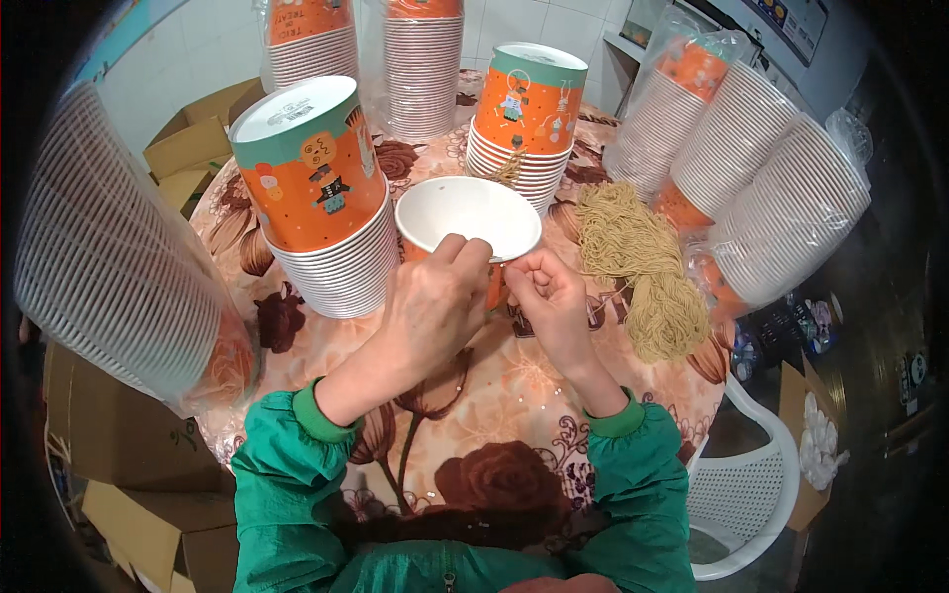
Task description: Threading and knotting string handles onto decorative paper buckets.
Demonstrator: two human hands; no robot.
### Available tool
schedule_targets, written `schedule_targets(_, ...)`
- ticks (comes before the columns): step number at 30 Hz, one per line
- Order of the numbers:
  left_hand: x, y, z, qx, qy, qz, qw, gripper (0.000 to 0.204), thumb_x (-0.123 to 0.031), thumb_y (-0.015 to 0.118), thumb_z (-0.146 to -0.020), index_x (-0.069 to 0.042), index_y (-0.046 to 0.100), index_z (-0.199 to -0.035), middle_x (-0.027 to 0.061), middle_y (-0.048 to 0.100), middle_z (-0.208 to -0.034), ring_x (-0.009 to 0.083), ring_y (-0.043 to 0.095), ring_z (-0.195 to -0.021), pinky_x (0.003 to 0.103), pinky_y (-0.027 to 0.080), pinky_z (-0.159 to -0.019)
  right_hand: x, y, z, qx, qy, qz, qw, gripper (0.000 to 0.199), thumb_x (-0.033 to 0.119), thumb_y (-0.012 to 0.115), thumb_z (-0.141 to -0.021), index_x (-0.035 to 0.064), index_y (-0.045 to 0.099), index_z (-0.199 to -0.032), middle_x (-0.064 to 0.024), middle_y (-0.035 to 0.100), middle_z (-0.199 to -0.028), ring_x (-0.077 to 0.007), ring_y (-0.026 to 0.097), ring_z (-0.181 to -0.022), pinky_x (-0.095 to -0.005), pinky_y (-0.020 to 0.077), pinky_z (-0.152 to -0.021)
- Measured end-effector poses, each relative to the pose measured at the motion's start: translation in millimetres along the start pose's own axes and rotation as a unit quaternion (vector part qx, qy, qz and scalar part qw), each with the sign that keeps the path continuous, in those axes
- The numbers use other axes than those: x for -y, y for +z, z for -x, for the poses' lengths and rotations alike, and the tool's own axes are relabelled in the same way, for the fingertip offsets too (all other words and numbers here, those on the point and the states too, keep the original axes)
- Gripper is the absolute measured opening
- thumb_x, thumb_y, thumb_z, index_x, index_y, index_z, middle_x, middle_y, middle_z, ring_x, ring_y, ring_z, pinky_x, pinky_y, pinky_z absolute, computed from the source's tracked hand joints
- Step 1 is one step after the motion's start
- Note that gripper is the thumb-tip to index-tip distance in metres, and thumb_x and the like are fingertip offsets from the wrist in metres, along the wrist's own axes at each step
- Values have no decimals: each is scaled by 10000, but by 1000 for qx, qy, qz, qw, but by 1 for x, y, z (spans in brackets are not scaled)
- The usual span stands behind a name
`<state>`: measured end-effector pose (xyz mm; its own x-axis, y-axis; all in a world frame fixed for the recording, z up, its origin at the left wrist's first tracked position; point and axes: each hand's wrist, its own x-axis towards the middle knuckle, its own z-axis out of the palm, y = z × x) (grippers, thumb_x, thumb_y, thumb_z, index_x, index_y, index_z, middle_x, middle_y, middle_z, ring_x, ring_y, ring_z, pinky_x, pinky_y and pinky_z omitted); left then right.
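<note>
Maybe the paper tub (460, 210) in the middle of the frame could tip, since the left hand (435, 296) seems to pinch just its edge, and the right hand (556, 306) pinches beside it, on what I can't tell.

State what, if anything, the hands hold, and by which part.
The left hand appears to grip the upright paper bucket by its near rim; whether the right hand, alongside, holds anything cannot be told.

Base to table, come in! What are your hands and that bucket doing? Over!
Left hand at near rim of bucket; right hand beside it, grips unclear. Bucket mouth up. Yarn right of right hand; stack behind bucket.
</note>
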<state>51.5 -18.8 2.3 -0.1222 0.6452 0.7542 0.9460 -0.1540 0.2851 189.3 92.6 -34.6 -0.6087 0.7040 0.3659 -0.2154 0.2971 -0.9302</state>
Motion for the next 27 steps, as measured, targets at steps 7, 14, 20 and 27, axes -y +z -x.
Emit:
schedule_targets(7, 29, 7, 5, -56, 57, 58, 995, 202, -5, 702, -777, -44, 619, -957, 99, 593, -825, 304, 628, -598, 390, 491, -500, -8, -1, 7, 31, 168, -171, 970, 170, 158, 553, -1032, 14, 641, -1006, -20, 630, -751, -51, 563, -630, -177, 308, -512)
schedule_targets(14, 51, 7, 28, -9, 113, 63, 992, 266, 5, 724, -729, -46, 597, -957, 97, 607, -935, 297, 640, -733, 367, 511, -572, -16, 11, 11, 70, 248, -198, 946, 184, 141, 572, -1014, -13, 670, -1038, -42, 665, -812, -83, 619, -626, -179, 287, -472)
schedule_targets(20, 53, 11, 22, -65, 33, 134, 988, 152, 23, 659, -835, -37, 595, -958, 111, 609, -873, 312, 642, -675, 372, 516, -560, -16, 16, 10, 60, 256, -203, 943, 185, 108, 634, -1001, -27, 660, -1125, -71, 691, -872, -84, 630, -621, -173, 305, -444)
schedule_targets(27, 26, -2, 18, -48, -100, 176, 978, 64, -13, 644, -885, -27, 610, -938, 120, 616, -844, 312, 641, -649, 390, 505, -553, -2, 16, 10, 126, 202, -211, 948, 235, 166, 662, -1004, 12, 661, -1182, -68, 707, -804, -59, 553, -521, -171, 356, -441)
